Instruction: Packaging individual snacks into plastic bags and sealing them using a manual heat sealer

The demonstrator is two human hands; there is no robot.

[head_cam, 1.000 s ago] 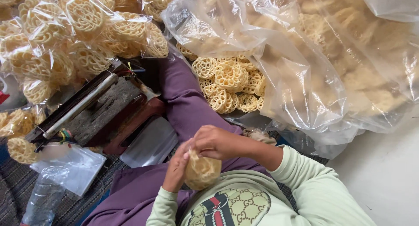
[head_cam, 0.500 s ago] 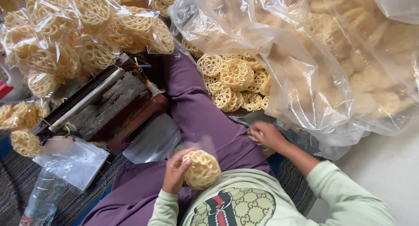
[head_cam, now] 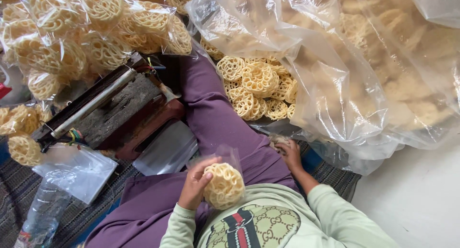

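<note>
My left hand holds a small clear bag of round lattice crackers against my lap, the bag's mouth standing open above it. My right hand rests beside my right thigh on a cracker lying at the foot of the big plastic sack. Whether its fingers grip that cracker I cannot tell. Loose lattice crackers lie piled in the sack's open mouth just beyond my knee.
A worn heat sealer with a metal bar lies to the left of my leg. Sealed cracker bags pile up behind it. Empty clear bags and a plastic bottle lie on the woven mat.
My right hand left the small bag, reached out right to the sack's foot, and now rests lower on a cracker there. The left hand keeps the bag, its mouth now open.
</note>
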